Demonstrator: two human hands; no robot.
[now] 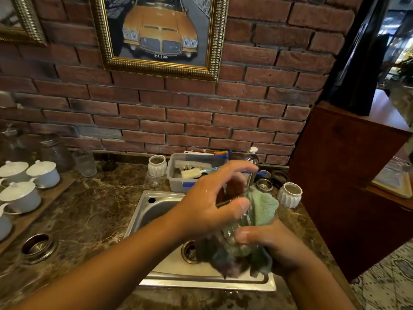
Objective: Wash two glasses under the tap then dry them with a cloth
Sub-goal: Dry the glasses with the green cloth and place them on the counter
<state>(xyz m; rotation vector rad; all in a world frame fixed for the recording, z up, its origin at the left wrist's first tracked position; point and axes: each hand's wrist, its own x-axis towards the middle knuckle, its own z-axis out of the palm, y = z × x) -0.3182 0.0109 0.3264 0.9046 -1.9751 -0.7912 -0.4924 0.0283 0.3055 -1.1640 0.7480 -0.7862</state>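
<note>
Head camera looks down at a steel sink [156,211] set in a dark marble counter [89,209], low in the middle of the frame. Both hands meet over the basin, right of centre. The left hand [212,202] reaches in from the lower left, its thumb laid on the upper part of a clear drinking glass [237,224] and its fingers arched over the far side, pinching the glass. The right hand [274,242] comes from the lower right and cups the glass from below, thumb across it. A green cloth [264,206] bunches out beside the glass toward the upper right, and more of it hangs blurred under the hands. Behind, toward the brick wall [245,113], stands a grey plastic tub [176,182] holding brushes, with a white ribbed cup [157,165] just left of it. White lidded cups [43,173] sit at the left edge.
</note>
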